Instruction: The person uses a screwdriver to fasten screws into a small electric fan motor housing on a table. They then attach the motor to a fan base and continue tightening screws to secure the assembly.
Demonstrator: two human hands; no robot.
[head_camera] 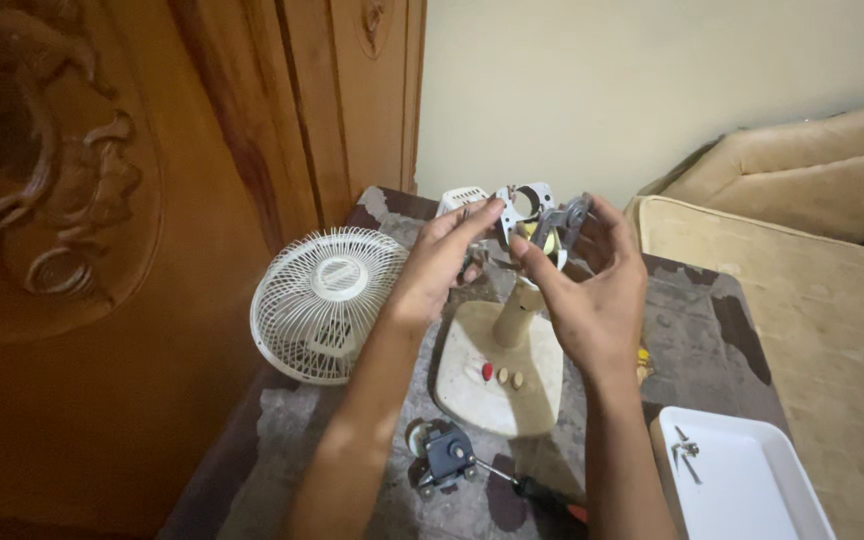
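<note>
A cream table-fan base [497,375] with a short neck and small round buttons stands on the mottled grey table [697,330]. At the top of the neck, both hands meet on a white and grey motor bracket [529,205]. My left hand [442,255] pinches the bracket's left side with fingertips. My right hand [592,290] curls around its right side, gripping a grey metal part [570,217]. How the bracket joins the neck is hidden by my fingers.
A white wire fan guard [324,300] leans against the carved wooden door at left. A small dark motor [442,455] and a screwdriver [542,492] lie near me. A white tray [742,480] with a metal clip sits at right, a beige cushion beyond.
</note>
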